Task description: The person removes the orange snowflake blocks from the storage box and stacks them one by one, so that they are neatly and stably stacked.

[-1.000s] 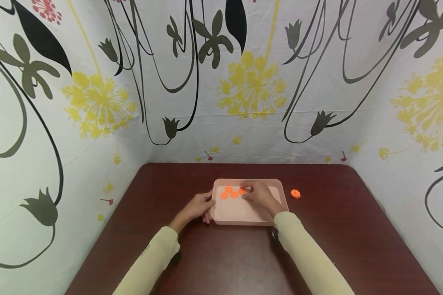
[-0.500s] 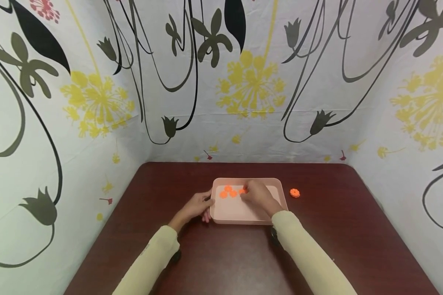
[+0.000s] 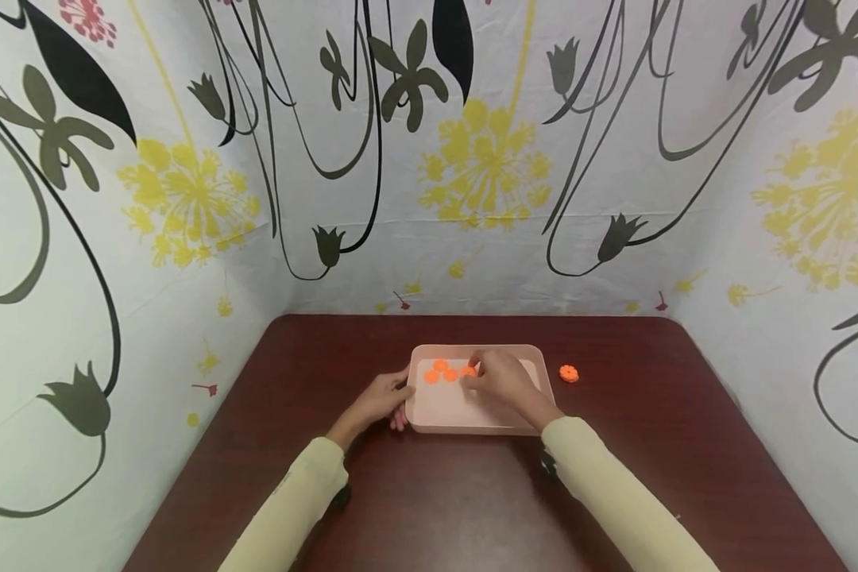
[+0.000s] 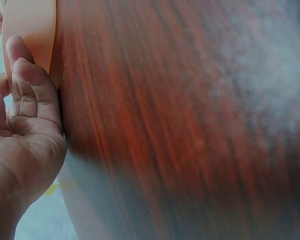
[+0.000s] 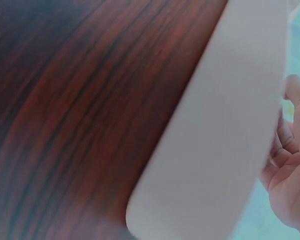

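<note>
A shallow pink tray (image 3: 443,417) lies on the table, seen from its side in both wrist views. My left hand (image 3: 382,397) grips its left edge, thumb over the rim; in the left wrist view that hand (image 4: 27,125) has its fingers against the tray wall (image 4: 32,22). Inside the tray, towards the back left, lie several small orange flower-shaped pieces (image 3: 440,365). My right hand (image 3: 506,381) reaches over the tray and pinches another orange piece (image 3: 468,372) beside them, partly hidden by its fingers. The right wrist view shows this hand (image 5: 292,155) behind the tray wall (image 5: 205,130).
An orange flower-shaped piece (image 3: 568,373), thicker-looking than those in the tray, lies on the dark wood table (image 3: 429,492) just right of the tray. Patterned white cloth (image 3: 400,262) hangs around the table's back and sides.
My right forearm has swung slightly to the right, while its fingertips stay at the same orange piece. The left hand keeps its hold on the tray. The pieces look hardly moved.
</note>
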Motion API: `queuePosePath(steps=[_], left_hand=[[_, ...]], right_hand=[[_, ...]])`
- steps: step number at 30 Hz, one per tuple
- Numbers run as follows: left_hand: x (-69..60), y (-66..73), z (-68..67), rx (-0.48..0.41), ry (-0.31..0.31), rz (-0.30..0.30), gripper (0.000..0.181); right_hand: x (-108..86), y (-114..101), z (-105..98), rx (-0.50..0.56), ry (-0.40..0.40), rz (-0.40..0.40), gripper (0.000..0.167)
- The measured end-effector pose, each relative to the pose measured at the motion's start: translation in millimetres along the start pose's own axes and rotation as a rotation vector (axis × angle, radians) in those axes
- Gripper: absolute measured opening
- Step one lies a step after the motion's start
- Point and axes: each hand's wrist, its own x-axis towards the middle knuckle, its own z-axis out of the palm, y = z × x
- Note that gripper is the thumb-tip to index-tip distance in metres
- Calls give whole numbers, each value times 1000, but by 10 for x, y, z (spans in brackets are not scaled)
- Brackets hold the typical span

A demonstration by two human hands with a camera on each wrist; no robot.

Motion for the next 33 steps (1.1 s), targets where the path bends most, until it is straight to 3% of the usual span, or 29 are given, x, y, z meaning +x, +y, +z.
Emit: queuePosePath(steps=[8,16,26,33], left_hand=[[14,-11,2,-7,-27,3,63],[-7,-1,-11,-21,-24,-28,65],[-9,-19,-25,-26,-19,-31,65],[0,-30,-26,-26,-37,-7,66]], right_hand=[[-236,213,-256,1,99,-55,31],[-530,639,-485,-19,220,-12,30],[-725,1087,-638,-54,344,126,37],[-739,1245,-662,-78,302,224,41]])
